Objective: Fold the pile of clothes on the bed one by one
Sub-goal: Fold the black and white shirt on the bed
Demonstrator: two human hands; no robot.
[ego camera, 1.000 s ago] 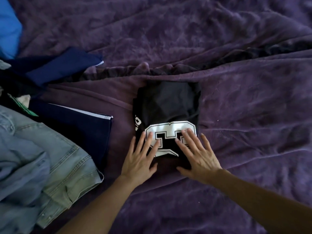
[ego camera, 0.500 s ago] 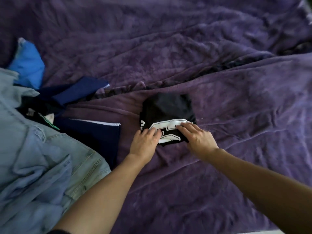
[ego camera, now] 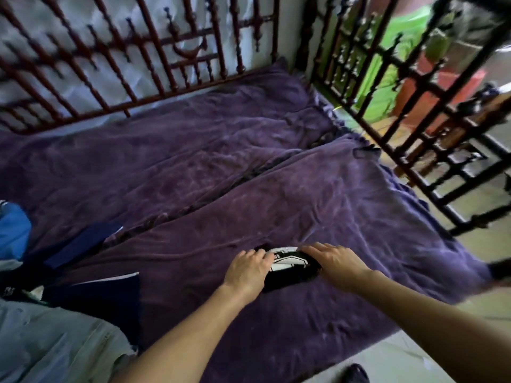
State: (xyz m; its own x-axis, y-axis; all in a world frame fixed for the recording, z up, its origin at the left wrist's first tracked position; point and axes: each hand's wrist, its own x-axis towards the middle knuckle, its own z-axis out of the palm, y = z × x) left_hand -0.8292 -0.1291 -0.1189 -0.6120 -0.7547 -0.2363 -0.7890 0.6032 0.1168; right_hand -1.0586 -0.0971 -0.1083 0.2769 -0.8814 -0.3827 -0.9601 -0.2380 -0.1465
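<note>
A folded black shirt with a white printed logo sits between my hands on the purple blanket. My left hand grips its left edge with curled fingers. My right hand holds its right side, fingers over the top. Most of the shirt is hidden under my hands. The pile of clothes lies at the left: pale denim jeans, a navy garment and a blue piece.
A dark red wooden railing runs along the bed's far side, and a black one along the right. The pale floor shows at the lower right with a dark shoe.
My hands went from pressing flat on the shirt to gripping its sides. The view has swung upward, bringing the railings and floor into sight.
</note>
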